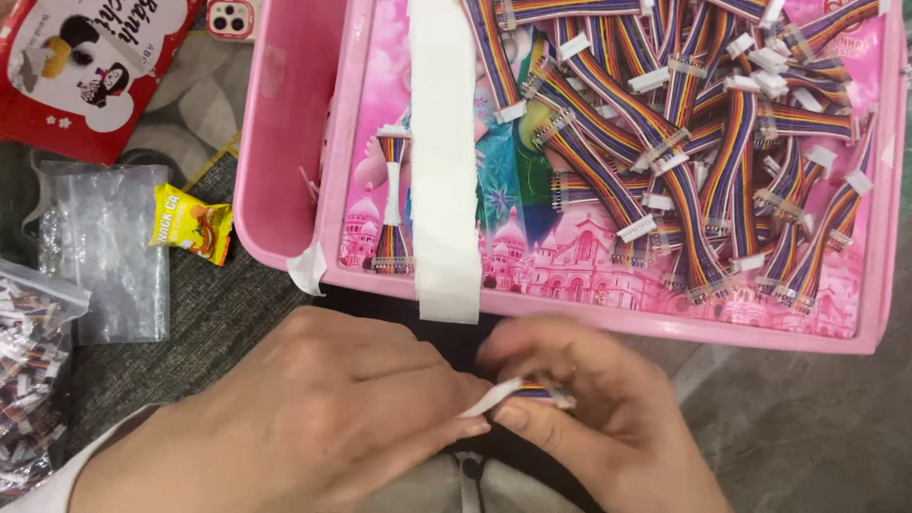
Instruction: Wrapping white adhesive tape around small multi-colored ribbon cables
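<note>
Head view: rainbow-striped ribbon cable (538, 390), white strip attached, pinched between fingers.

red-and-white snack bag (81, 71) at top left; small yellow wrapper (193, 223) beside clear plastic bags (104, 252) below it.

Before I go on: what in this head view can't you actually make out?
- Rainbow ribbon cable: mostly hidden between left hand and right hand; its length can't be told.
- White tape strip: far end covered by the left fingers.
- Pink tray: top cut off by the frame edge, so the cable pile can't be counted.
- Bag of cables: cut off at left, blurred by plastic.
</note>
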